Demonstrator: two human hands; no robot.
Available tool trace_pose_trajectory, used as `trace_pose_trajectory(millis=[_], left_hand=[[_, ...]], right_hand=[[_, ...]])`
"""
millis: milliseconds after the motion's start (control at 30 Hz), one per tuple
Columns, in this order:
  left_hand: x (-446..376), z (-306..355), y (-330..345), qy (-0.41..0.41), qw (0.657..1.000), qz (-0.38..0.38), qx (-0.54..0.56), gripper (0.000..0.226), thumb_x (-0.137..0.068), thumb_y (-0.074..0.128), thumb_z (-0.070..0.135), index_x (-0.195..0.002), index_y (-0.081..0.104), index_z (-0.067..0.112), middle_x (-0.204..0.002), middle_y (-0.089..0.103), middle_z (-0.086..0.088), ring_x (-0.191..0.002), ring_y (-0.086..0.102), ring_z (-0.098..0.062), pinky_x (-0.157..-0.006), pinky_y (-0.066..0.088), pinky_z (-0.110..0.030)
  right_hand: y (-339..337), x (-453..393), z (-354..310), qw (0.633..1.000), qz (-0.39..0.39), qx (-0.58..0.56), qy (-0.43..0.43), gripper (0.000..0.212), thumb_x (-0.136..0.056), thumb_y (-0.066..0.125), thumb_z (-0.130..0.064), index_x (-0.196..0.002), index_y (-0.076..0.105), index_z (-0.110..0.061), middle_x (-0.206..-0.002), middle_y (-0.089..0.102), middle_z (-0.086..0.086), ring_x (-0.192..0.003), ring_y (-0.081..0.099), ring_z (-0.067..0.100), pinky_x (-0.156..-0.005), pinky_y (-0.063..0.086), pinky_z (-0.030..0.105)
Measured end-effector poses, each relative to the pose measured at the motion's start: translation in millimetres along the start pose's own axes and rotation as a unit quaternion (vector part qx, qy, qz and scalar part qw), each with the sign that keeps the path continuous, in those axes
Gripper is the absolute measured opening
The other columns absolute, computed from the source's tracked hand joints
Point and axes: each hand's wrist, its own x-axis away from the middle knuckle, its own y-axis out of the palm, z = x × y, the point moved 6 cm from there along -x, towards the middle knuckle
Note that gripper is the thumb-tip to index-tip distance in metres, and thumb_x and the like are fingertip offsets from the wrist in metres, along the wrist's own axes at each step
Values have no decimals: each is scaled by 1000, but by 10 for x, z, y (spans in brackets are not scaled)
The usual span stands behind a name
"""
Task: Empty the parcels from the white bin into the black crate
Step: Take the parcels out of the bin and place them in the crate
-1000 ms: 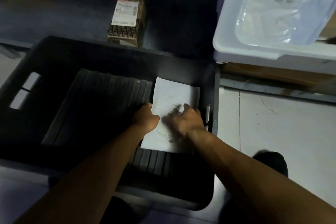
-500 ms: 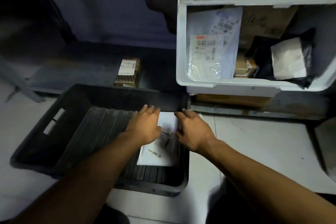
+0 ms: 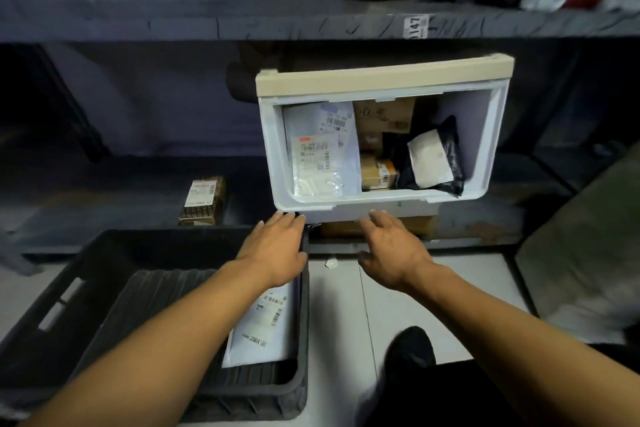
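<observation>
Several parcels (image 3: pixel 374 146) inside white bin (image 3: pixel 381 199)

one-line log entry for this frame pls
phase: reaching | left hand: open, empty | right hand: open, empty | white parcel: in black crate | white bin: holds parcels

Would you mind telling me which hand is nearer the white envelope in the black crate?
Left. The left hand hovers right above the white envelope; the right hand is off to the side, over the floor.
</observation>
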Motion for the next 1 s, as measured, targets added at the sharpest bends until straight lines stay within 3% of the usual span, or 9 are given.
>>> trace_pose_trajectory(millis=[67, 133, 233, 433, 533, 667, 800, 900, 1000], left_hand=[[-60, 102, -85, 11, 1000, 18, 1, 49, -95, 56, 29, -141, 42, 17, -140, 47, -2, -139, 37, -24, -115, 32, -45], [-127, 171, -140, 16, 1000, 24, -7, 40, -94, 57, 28, -131, 47, 16, -130, 50, -2, -130, 43, -25, -107, 38, -43], [-263, 238, -191, 25, 999, 31, -10, 49, -96, 57, 27, -141, 43, 13, -144, 44, -8, -137, 38, -27, -109, 37, -42], [-666, 195, -174, 20, 998, 53, 6, 51, -96, 56, 25, -143, 40, 13, -146, 42, -7, -136, 39, -25, -104, 44, -40], [-857, 134, -137, 12, 998, 61, 19, 53, -97, 55, 24, -146, 37, 13, -150, 40, -8, -138, 37, -24, -106, 43, -39], [-1103, -3, -50, -10, 997, 70, 32, 53, -98, 54, 23, -146, 37, 13, -151, 38, -7, -139, 35, -23, -107, 42, -40], [-1220, 15, 72, -8, 997, 74, 33, 49, -97, 53, 24, -143, 41, 12, -147, 42, -7, -135, 39, -23, -105, 44, -40], [-1305, 21, 148, -15, 996, 76, 51, 43, -94, 55, 22, -134, 45, 12, -135, 46, -5, -127, 43, -22, -99, 47, -37], [-1326, 2, 166, -18, 995, 78, 66, 37, -91, 56, 20, -126, 47, 12, -120, 46, -2, -114, 45, -20, -89, 47, -34]], right_hand=[[-49, -1, 93, 1000, 6, -12, 9, 63, -98, 60, -28, -153, 32, -18, -156, 35, 9, -144, 32, 28, -116, 35, 40], [-68, -57, 182, 999, 9, -29, 16, 62, -97, 59, -26, -152, 33, -17, -154, 38, 9, -142, 33, 28, -115, 36, 41], [-70, -218, 268, 998, 15, -50, 24, 61, -95, 59, -26, -151, 35, -16, -151, 42, 9, -139, 38, 29, -114, 39, 43], [-161, -803, 239, 988, 62, -135, 37, 57, -96, 63, -21, -148, 40, -13, -146, 51, 12, -128, 52, 31, -107, 45, 42], [-250, -1116, 257, 964, 127, -221, 71, 54, -98, 62, -20, -147, 41, -13, -145, 53, 11, -126, 55, 31, -102, 48, 39], [-293, -1495, 396, 912, 209, -322, 145, 62, -96, 63, -15, -151, 36, -12, -150, 46, 12, -136, 46, 31, -110, 40, 37], [-293, -1649, 394, 885, 304, -327, 130, 37, -94, 61, -10, -130, 52, -11, -130, 55, 8, -111, 55, 18, -89, 41, 22], [-118, -1835, 317, 888, 255, -356, 137, 30, -95, 61, -13, -125, 59, -11, -116, 64, 3, -101, 57, 15, -83, 44, 24], [56, -1980, 263, 866, 195, -427, 173, 38, -93, 63, -17, -130, 57, -15, -119, 65, 3, -106, 61, 20, -92, 50, 30]])
